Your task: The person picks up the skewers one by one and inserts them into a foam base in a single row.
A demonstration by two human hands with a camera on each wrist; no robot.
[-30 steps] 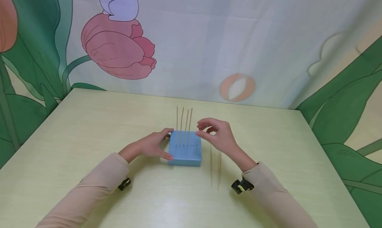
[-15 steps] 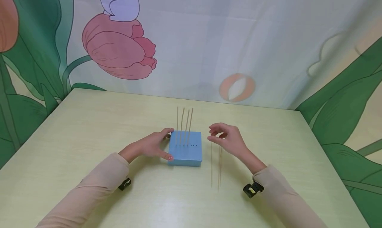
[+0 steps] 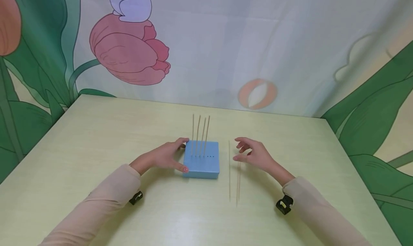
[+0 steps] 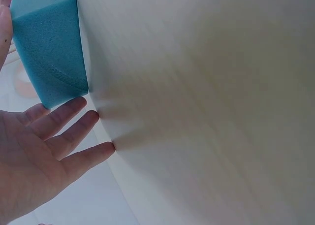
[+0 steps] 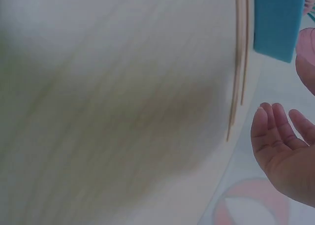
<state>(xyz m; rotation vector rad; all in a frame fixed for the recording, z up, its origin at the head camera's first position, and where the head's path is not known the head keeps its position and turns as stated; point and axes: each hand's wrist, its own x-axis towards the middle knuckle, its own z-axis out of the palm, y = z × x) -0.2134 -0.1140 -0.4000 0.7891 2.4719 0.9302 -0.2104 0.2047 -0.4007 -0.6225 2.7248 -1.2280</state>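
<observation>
Your left hand [image 3: 164, 155] spread, fingers [image 4: 88, 159] extended, your right hand [image 3: 257, 154] raised, loosely curved, thumb [image 3: 241, 158] apart from fingertips

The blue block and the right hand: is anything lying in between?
Yes: in the head view, one thin stick lies on the table between the blue block and the right hand.

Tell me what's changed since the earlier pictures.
The right hand has moved rightward, from by the block's far right corner to over the loose sticks. No visible pickup or release. Unchanged: the left hand holds the block's left side, four sticks standing in it, three holes unfilled.
</observation>
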